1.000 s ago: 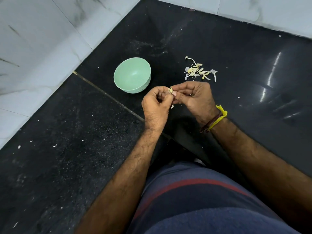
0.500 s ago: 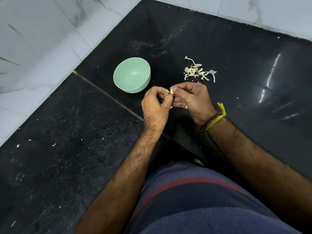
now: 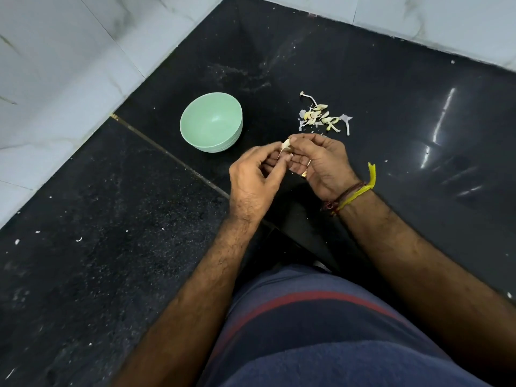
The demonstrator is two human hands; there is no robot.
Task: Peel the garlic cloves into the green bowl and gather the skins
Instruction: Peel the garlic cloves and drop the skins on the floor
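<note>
- Step in hand: peeling a single garlic clove (image 3: pixel 286 144), pinched at the fingertips of my right hand (image 3: pixel 321 166).
- My left hand (image 3: pixel 255 180) pinches a thin strip of skin trailing from that clove.
- The green bowl (image 3: pixel 211 122) sits on the black counter (image 3: pixel 111 247) at ten o'clock of my hands, near; nothing visible inside.
- The pile of cloves and skins (image 3: pixel 321 117) lies at one o'clock, just beyond my right hand.
- Judgement: next I strip the skin free, then drop the clove in the bowl.
</note>
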